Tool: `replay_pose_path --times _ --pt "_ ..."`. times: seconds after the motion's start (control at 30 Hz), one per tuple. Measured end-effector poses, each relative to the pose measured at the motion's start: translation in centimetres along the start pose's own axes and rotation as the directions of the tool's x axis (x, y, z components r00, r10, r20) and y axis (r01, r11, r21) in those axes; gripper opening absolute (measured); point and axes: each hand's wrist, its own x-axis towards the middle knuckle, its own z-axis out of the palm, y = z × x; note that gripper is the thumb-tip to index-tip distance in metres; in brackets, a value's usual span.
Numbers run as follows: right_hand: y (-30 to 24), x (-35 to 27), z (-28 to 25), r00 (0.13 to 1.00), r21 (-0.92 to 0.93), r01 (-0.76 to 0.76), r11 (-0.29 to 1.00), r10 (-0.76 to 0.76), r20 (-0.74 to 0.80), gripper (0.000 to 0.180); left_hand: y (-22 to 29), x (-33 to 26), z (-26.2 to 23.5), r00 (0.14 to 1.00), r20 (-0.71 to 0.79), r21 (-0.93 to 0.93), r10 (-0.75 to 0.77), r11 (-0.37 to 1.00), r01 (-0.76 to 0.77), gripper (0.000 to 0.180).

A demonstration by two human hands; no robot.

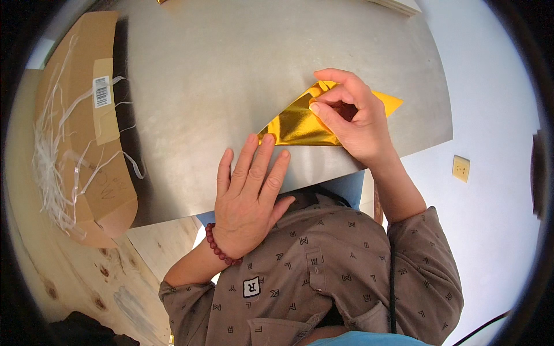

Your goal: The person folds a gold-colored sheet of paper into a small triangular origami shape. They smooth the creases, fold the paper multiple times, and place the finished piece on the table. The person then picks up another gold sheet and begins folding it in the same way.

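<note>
A shiny gold foil sheet point(303, 124), folded into a triangle, lies near the front edge of the metal table. My left hand point(248, 187) rests with its fingers stretched and spread, two fingertips touching the sheet's left corner. On the wrist is a dark red bead bracelet point(214, 247). My right hand point(358, 118) is over the sheet's right part, thumb and a bent finger pinched together at the foil, index finger arched above them. The foil mirrors these fingers. Part of the sheet is hidden under this hand; its right tip shows beyond.
The metal table point(219, 69) has a curved right edge close to a white wall with an outlet point(461, 168). Along its left side stands a brown cardboard box point(86, 132) with white plastic strands point(55, 167) hanging on it. A pale stack point(399, 4) is at the far right.
</note>
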Motion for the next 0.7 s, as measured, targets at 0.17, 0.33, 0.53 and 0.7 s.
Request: replay_pose_path --times 0.17,0.33,0.53,0.7 --pt "0.02 0.08 0.1 0.999 0.013 -0.035 0.999 0.035 -0.004 0.037 -0.09 -0.07 -0.05 1.0 -0.008 -0.008 -0.003 1.0 0.003 0.084" --pt "-0.11 0.26 0.32 0.997 0.042 -0.074 0.996 0.075 -0.015 0.036 -0.2 -0.14 -0.05 1.0 -0.014 -0.014 -0.009 1.0 0.009 0.085" --pt "-0.19 0.13 0.43 0.998 -0.045 -0.023 0.999 0.021 -0.055 0.036 -0.15 -0.1 -0.02 1.0 0.003 -0.01 -0.015 1.0 0.015 0.092" --pt "0.07 0.14 0.61 0.997 -0.038 -0.007 0.999 0.004 -0.071 0.039 -0.04 -0.04 -0.08 1.0 -0.005 -0.007 -0.02 1.0 0.02 0.084"
